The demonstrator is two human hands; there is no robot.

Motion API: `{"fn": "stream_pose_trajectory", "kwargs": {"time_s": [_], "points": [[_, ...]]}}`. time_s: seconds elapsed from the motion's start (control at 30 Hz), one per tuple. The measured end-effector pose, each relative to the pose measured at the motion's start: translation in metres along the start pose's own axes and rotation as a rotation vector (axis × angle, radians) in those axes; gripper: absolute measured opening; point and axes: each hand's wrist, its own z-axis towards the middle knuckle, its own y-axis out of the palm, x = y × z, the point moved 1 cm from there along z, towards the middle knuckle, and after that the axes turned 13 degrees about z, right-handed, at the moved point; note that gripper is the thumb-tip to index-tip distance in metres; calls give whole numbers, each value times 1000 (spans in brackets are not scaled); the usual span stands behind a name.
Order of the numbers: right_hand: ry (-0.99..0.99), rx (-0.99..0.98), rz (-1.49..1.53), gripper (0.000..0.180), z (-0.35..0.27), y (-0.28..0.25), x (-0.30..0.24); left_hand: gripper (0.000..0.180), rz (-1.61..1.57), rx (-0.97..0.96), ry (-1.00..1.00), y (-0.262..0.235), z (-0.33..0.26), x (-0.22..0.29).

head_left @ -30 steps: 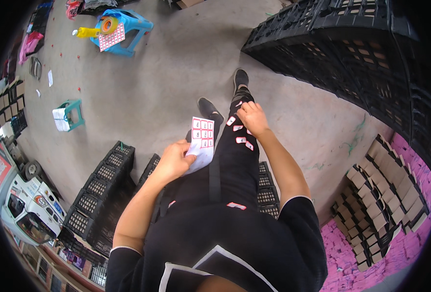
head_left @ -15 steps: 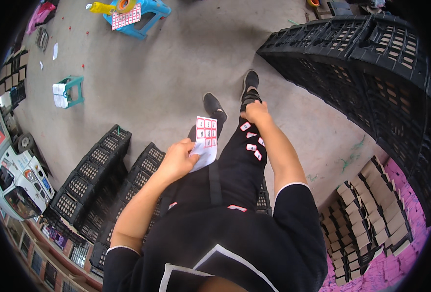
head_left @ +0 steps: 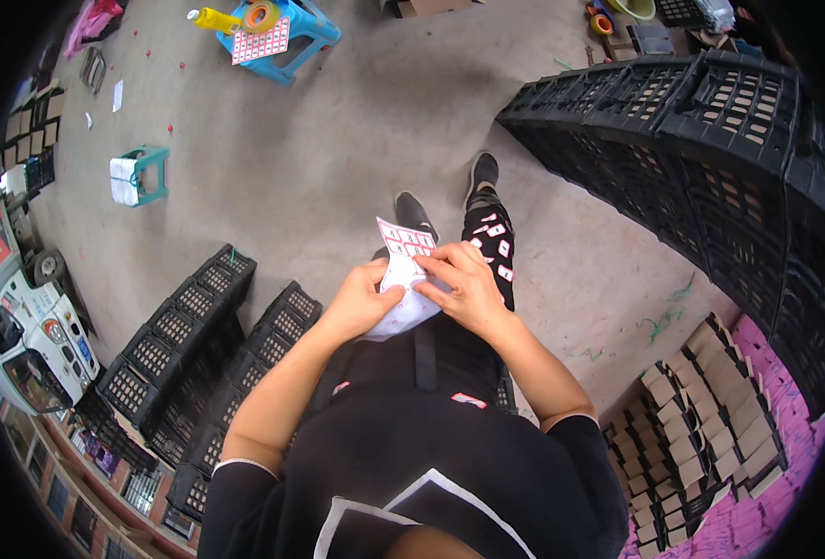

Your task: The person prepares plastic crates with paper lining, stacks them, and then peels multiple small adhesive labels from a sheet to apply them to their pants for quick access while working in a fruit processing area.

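A white sheet of red-bordered stickers [head_left: 406, 238] is held up in front of my lap, its lower part bent and showing a plain whitish face. My left hand [head_left: 364, 300] pinches its left side between thumb and fingers. On the opposite side my right hand [head_left: 468, 289] is closed at the sheet, thumb and fingertips at the sticker rows; whether a loose sticker is between them cannot be made out. Several loose stickers [head_left: 504, 249] cling to my right trouser leg, and another sticker [head_left: 469, 401] sits at my shirt hem.
Tall black crates [head_left: 636, 112] stand to the right, with stacked cardboard pieces [head_left: 683, 419] below them. Black crates [head_left: 179, 326] also line the left, near a white truck [head_left: 44, 340]. Ahead are a blue stool [head_left: 291, 56] carrying tape and another sheet, and a teal stool [head_left: 154, 174].
My right hand has come up from the lower right trouser leg to the sticker sheet. The left hand has shifted slightly right with the sheet, which is now bent between both hands.
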Motion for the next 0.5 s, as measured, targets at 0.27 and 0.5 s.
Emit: {"fn": "stream_pose_trajectory", "kwargs": {"time_s": [0.27, 0.5], "points": [[57, 75, 219, 13, -15, 3, 4, 21, 146, -76, 91, 2, -3, 14], [562, 689, 161, 10, -108, -50, 106, 24, 157, -59, -28, -5, -7, 9]]}}
